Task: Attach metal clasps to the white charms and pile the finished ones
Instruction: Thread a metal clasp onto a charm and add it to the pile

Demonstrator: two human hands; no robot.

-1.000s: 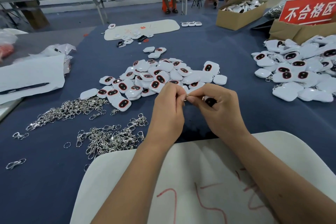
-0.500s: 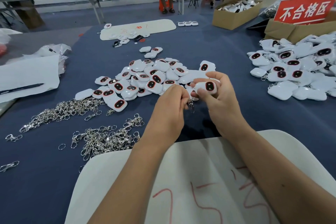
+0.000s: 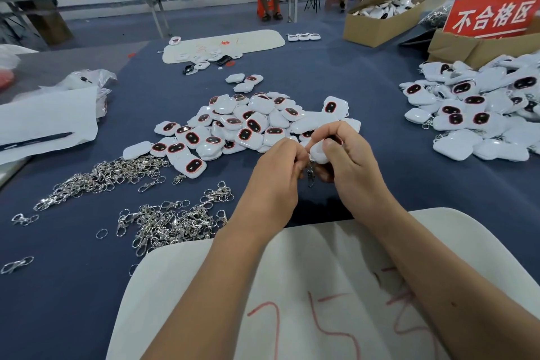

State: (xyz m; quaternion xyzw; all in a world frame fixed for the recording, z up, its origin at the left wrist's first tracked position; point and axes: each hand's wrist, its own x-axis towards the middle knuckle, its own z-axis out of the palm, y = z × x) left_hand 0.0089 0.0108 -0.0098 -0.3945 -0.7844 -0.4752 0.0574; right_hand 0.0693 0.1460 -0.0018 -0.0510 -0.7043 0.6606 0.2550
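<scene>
**Clasp fitting, mid-join**

White charm (image 3: 319, 152) is gripped in right hand (image 3: 347, 164) above surface; clasp (image 3: 310, 174) is pinched by left hand (image 3: 277, 172), dangling btwn hands. Risk: ring not fully threaded, so clasp could be dropped if grip is eased.

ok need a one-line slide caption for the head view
Right hand grips a white charm while the left hand works a metal clasp onto it, above a blue table.

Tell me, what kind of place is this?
Probably a small factory assembly bench: heaps of identical white plastic charms, loose silver metal clasps on blue cloth, and a brown cardboard box holding more charms.
</scene>
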